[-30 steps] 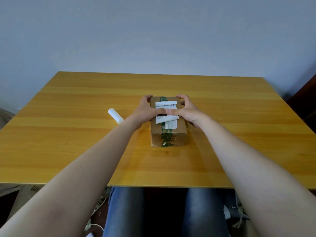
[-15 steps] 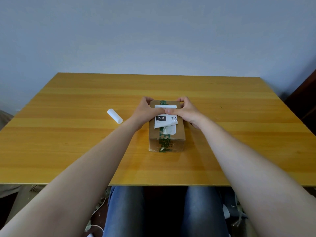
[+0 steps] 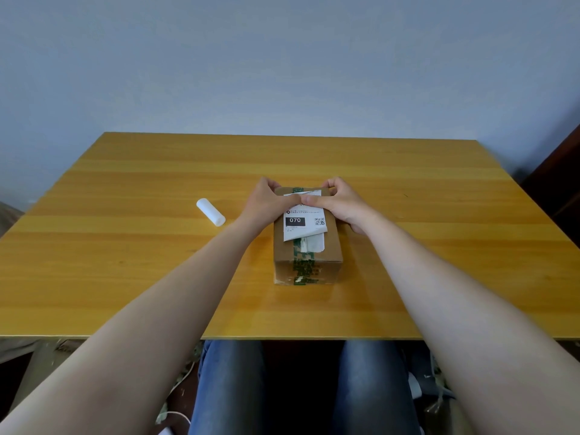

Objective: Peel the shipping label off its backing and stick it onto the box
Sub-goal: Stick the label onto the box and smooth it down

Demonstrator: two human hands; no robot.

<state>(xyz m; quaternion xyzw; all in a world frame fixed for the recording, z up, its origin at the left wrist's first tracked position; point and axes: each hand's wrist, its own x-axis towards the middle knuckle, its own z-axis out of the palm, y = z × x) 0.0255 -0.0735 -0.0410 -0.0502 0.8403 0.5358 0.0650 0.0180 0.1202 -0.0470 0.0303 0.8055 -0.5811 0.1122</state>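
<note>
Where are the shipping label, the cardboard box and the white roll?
shipping label [image 3: 295, 220]: head view, black 070 patch.
cardboard box [image 3: 332, 249]: head view, bare top, near right.
white roll [image 3: 210, 212]: head view, mid-side.

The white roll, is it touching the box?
Apart. The head view shows bare wooden table and the left hand between the white roll and the box.

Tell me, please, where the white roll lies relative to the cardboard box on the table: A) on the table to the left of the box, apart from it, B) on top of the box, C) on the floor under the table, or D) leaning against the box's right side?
A: the white roll lies flat on the table, well left of the box, with the left hand between them.
</note>
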